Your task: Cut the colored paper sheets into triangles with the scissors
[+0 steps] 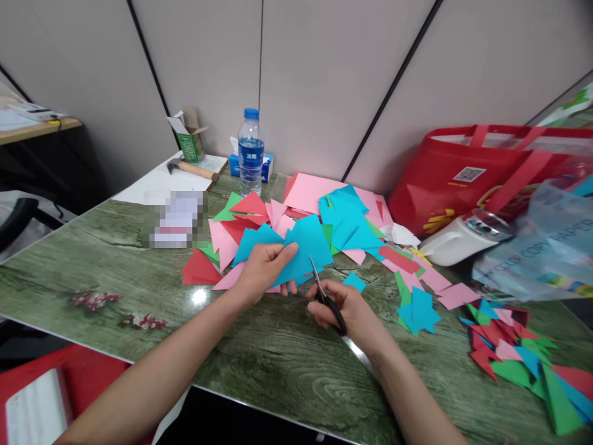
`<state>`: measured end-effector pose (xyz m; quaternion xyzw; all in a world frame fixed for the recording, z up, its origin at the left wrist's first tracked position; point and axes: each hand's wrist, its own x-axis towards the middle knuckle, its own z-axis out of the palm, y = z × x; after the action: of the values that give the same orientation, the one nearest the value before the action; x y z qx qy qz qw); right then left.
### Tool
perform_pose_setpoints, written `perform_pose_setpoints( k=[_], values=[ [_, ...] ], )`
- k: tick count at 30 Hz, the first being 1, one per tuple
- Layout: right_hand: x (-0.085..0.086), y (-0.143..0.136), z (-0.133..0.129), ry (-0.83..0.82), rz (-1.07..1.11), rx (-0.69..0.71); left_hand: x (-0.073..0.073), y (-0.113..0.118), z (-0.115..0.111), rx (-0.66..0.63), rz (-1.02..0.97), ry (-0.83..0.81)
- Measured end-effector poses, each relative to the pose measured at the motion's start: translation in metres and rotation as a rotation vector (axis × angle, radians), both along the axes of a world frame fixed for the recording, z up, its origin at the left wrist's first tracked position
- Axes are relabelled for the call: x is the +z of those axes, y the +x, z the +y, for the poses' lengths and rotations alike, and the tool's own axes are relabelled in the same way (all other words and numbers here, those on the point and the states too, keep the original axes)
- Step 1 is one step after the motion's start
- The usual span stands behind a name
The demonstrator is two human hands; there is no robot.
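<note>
My left hand is closed on a sheet of blue paper, thumb on top and fingertips showing beneath it. In my right hand is a pair of scissors with black handles, its blades pointing up and away from me at the blue paper's lower right part. Whether the blades touch the paper I cannot tell. A small blue paper piece lies on the table just beyond my right hand. Behind the held sheet spreads a heap of pink, red, green and blue paper, with red pieces left of my left hand.
On the green table stand a water bottle, a tissue box, a small green carton and a hammer. At right are a red bag, a white mug, a plastic bag and paper scraps.
</note>
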<state>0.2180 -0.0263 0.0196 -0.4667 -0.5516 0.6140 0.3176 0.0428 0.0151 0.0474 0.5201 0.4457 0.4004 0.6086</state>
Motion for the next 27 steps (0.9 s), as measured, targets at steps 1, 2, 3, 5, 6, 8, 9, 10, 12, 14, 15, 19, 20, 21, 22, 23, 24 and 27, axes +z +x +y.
perform_pose_setpoints(
  k=[1, 2, 3, 5, 6, 8, 9, 10, 12, 14, 15, 19, 20, 21, 22, 23, 24, 27],
  values=[
    [0.0004, -0.0002, -0.0001, -0.003, 0.006, 0.003, -0.0004, 0.0001, 0.0, -0.001, -0.005, 0.002],
    [0.001, -0.0005, -0.0003, -0.006, 0.014, 0.005, -0.0008, 0.0003, -0.0001, -0.006, -0.008, 0.006],
    [0.0016, -0.0009, -0.0004, -0.008, 0.023, 0.006, -0.0014, 0.0006, -0.0003, -0.013, -0.013, 0.008],
    [0.0033, -0.0016, -0.0005, 0.0, 0.038, 0.007, -0.0028, 0.0017, -0.0009, -0.035, -0.025, 0.007],
    [0.0042, -0.002, -0.0005, 0.007, 0.042, 0.008, -0.0036, 0.0023, -0.0013, -0.049, -0.032, 0.008],
    [0.0057, -0.0024, -0.0005, 0.02, 0.044, 0.016, -0.005, 0.0031, -0.0017, -0.073, -0.041, 0.015],
    [0.0062, -0.0024, -0.0005, 0.024, 0.045, 0.02, -0.0056, 0.0032, -0.0017, -0.082, -0.041, 0.02],
    [0.0065, -0.0024, -0.0005, 0.027, 0.045, 0.022, -0.0061, 0.0031, -0.0016, -0.091, -0.037, 0.025],
    [0.0062, -0.0022, -0.0006, 0.028, 0.041, 0.02, -0.0066, 0.0023, -0.0011, -0.106, -0.027, 0.034],
    [0.0052, -0.0018, -0.0008, 0.02, 0.038, 0.015, -0.0064, 0.0014, -0.0006, -0.12, -0.019, 0.041],
    [0.0046, -0.0016, -0.0008, 0.014, 0.037, 0.012, -0.006, 0.001, -0.0005, -0.124, -0.018, 0.043],
    [0.0031, -0.0011, -0.0006, -0.007, 0.036, 0.008, -0.0046, 0.0007, -0.001, -0.125, -0.02, 0.036],
    [0.0031, -0.0012, -0.0005, -0.01, 0.036, 0.006, -0.0045, 0.0008, -0.0012, -0.124, -0.021, 0.032],
    [0.0033, -0.0012, -0.0004, -0.012, 0.036, 0.006, -0.0046, 0.0009, -0.0014, -0.123, -0.022, 0.03],
    [0.0036, -0.0013, -0.0004, -0.012, 0.035, 0.005, -0.0047, 0.0009, -0.0015, -0.121, -0.02, 0.032],
    [0.004, -0.0014, -0.0003, -0.01, 0.032, 0.005, -0.005, 0.0009, -0.0015, -0.119, -0.015, 0.036],
    [0.0043, -0.0016, -0.0003, -0.007, 0.028, 0.003, -0.0053, 0.0009, -0.0015, -0.116, -0.007, 0.042],
    [0.0049, -0.002, -0.0003, -0.006, 0.027, 0.002, -0.006, 0.0007, -0.0012, -0.108, 0.021, 0.057]
  ],
)
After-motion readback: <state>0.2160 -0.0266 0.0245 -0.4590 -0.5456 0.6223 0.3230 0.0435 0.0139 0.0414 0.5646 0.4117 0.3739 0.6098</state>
